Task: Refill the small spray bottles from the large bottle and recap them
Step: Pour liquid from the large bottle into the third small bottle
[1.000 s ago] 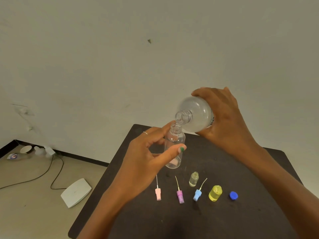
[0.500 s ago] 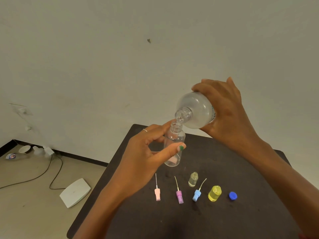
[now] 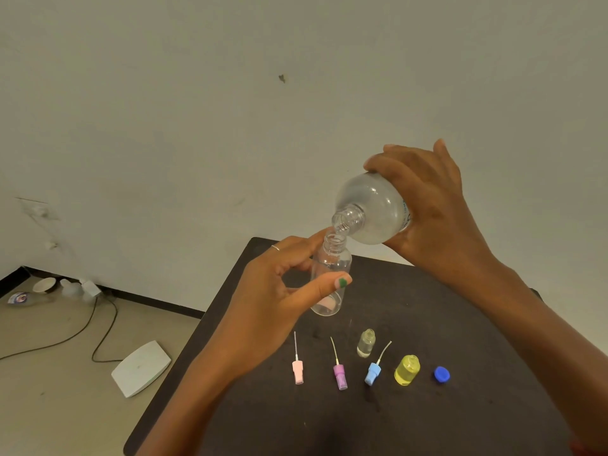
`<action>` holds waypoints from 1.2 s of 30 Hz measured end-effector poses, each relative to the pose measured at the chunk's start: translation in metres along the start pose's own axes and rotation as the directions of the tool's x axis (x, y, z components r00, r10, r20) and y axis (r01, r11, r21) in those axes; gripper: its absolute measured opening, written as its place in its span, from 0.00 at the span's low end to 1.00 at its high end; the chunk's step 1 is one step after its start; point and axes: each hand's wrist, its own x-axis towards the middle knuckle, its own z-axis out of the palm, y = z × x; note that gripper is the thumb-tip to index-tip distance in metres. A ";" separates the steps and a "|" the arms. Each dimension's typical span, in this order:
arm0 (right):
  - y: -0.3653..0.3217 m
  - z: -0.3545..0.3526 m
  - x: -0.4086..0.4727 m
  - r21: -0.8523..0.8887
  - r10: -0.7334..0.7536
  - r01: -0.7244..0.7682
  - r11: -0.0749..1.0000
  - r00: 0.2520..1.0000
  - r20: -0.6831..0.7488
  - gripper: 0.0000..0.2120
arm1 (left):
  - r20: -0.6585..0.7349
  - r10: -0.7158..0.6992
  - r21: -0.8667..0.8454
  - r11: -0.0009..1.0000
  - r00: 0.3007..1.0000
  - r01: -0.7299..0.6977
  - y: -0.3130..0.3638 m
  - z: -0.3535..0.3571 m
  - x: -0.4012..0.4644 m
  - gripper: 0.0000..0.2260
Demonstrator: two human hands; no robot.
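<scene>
**Large bottle tipped over small bottle mouth**

The right hand (image 3: 437, 218) is wrapping closed around the body of the large bottle (image 3: 371, 209), holding it tilted with its open neck pointing down and to the left. The left hand (image 3: 279, 297) is pinching the small clear bottle (image 3: 330, 274) between thumb and fingers, keeping it upright above the dark worktop (image 3: 427, 324); the thumb is lying across the front of the bottle and a ring is showing on one finger. The large bottle's mouth is sitting just above the small bottle's open neck, touching or nearly touching; which one cannot be told.

Nearer the camera on the worktop, a row is lying left to right: a pink spray cap (image 3: 297, 371), a purple spray cap (image 3: 340, 380), a blue spray cap (image 3: 372, 373), a yellow bottle (image 3: 407, 370) and a blue screw cap (image 3: 442, 374). A tiny clear bottle (image 3: 366, 343) is standing just behind the blue spray cap. All are lying apart from both hands. On the floor to the left, a white flat device (image 3: 141, 368) and a cable (image 3: 82, 330) are lying.
</scene>
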 end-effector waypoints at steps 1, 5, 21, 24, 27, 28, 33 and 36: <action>0.000 0.000 0.000 -0.003 -0.002 0.002 1.000 1.000 0.000 0.27 | -0.001 -0.001 -0.002 1.000 1.000 0.001 0.000 0.000 0.000 0.25; 0.001 -0.001 0.001 -0.011 -0.008 0.008 1.000 1.000 0.003 0.27 | -0.007 -0.007 -0.007 1.000 1.000 0.007 0.000 0.000 0.000 0.23; 0.002 -0.002 0.006 -0.042 -0.031 0.030 0.999 0.999 -0.008 0.25 | -0.016 0.022 0.000 1.000 1.000 -0.022 -0.002 -0.001 0.005 0.20; 0.002 -0.002 0.007 -0.053 -0.037 0.036 0.998 0.999 -0.011 0.25 | -0.025 0.025 -0.002 1.000 0.999 -0.025 -0.002 -0.001 0.006 0.19; 0.003 -0.002 0.007 -0.059 -0.043 0.042 0.997 0.999 -0.012 0.25 | -0.021 0.029 -0.004 1.000 0.999 -0.029 -0.002 -0.001 0.007 0.20; 0.003 -0.002 0.007 -0.059 -0.043 0.042 0.997 0.999 -0.012 0.25 | -0.021 0.030 -0.005 1.000 0.999 -0.030 -0.002 -0.001 0.007 0.20; 0.002 -0.003 0.008 -0.056 -0.042 0.041 0.998 0.999 -0.015 0.24 | -0.018 0.028 -0.038 0.999 0.999 -0.028 -0.001 0.000 0.007 0.21; 0.002 -0.004 0.008 -0.053 -0.039 0.039 0.998 0.999 -0.016 0.23 | -0.016 0.037 -0.044 0.998 0.999 -0.037 0.000 0.000 0.007 0.21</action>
